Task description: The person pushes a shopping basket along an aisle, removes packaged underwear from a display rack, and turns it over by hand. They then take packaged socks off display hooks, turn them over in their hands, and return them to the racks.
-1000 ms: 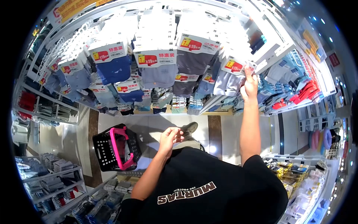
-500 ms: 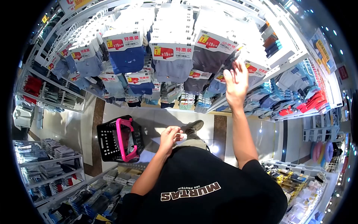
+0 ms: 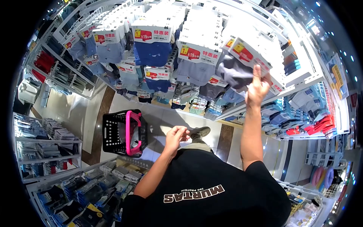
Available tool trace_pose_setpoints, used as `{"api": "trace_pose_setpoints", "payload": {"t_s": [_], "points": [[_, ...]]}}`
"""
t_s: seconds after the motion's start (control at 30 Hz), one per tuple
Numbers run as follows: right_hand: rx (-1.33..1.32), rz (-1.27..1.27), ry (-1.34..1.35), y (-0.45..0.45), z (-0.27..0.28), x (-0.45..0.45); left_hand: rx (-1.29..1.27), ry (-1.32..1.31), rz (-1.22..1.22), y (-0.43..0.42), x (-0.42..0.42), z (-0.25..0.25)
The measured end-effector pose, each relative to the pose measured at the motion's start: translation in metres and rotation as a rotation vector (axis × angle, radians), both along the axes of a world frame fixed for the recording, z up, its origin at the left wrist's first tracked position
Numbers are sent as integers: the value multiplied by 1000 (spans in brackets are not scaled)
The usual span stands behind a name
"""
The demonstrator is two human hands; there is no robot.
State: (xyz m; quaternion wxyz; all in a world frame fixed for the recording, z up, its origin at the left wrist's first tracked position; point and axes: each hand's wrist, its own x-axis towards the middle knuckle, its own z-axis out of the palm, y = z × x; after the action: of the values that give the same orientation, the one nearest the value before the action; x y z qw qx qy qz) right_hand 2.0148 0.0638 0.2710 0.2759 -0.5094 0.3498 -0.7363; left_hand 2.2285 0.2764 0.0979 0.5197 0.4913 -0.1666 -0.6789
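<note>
Two bare hands show, and the right hand (image 3: pixel 257 90) looks to be gripping a grey carded pack (image 3: pixel 235 73) at the lower right of its card (image 3: pixel 247 56), one digit laid over the front. That grey pack lies just ahead of the hand and to its left, touching the digits, its card tilted. By my judgement the handling has got as far as a hold and a tilt: the pack is not clear of the display row, and it is not in the shopping basket (image 3: pixel 106 132). Glare washes out the top of the row, so I cannot tell whether it is off its hook. Nearer the person than the grey pack, left of it and well apart, the left hand (image 3: pixel 176 138) has loosely curled digits; I cannot tell whether they close on anything. Just left of the grey pack hangs a grey-blue pack (image 3: pixel 194 72), and further left a blue pack (image 3: pixel 153 53), neither touched by a hand. Folded packs (image 3: pixel 280 117) lie to its right, lower down. Well below and left of the grey pack, the basket, with its pink handle (image 3: pixel 128 132), stands on the floor (image 3: pixel 62 109).
</note>
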Motion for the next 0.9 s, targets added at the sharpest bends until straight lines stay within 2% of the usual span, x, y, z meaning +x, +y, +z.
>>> {"api": "trace_pose_setpoints", "payload": {"t_s": [0.07, 0.17, 0.2, 0.27, 0.33, 0.4, 0.47, 0.5, 0.53, 0.63, 0.73, 0.8, 0.87, 0.9], "points": [[-63, 12, -12, 19, 13, -4, -38, -15, -31, -4, -1, 6], [5, -45, 104, 52, 8, -21, -144, -32, -141, -12, -6, 6], [58, -16, 50, 65, 6, -18, -215, -40, -141, -16, -9, 11], [331, 390, -89, 84, -19, -35, -349, -53, -140, -23, -16, 29], [517, 337, -158, 107, -51, -19, -448, -2, -125, -30, -21, 45], [673, 522, -245, 124, -69, -5, -529, 285, -137, -32, -25, 66], [789, 619, -235, 136, -83, 6, -449, 249, -238, -29, -19, 69], [796, 628, -254, 140, -89, 8, -347, 30, -337, -29, -14, 67], [801, 635, -273, 143, -94, 9, -323, 45, -262, -27, -15, 67], [654, 442, -29, 150, -99, 18, -236, 133, -55, -21, -21, 69], [441, 222, 542, 156, -92, 17, -178, 181, 118, -19, -21, 64], [272, 485, 711, 158, -84, 21, -93, 196, 213, -17, -21, 64], [183, 598, 910, 163, -87, 36, -54, 319, 273, -17, -19, 60], [190, 631, 966, 166, -87, 44, -41, 261, 286, -17, -18, 58]]}}
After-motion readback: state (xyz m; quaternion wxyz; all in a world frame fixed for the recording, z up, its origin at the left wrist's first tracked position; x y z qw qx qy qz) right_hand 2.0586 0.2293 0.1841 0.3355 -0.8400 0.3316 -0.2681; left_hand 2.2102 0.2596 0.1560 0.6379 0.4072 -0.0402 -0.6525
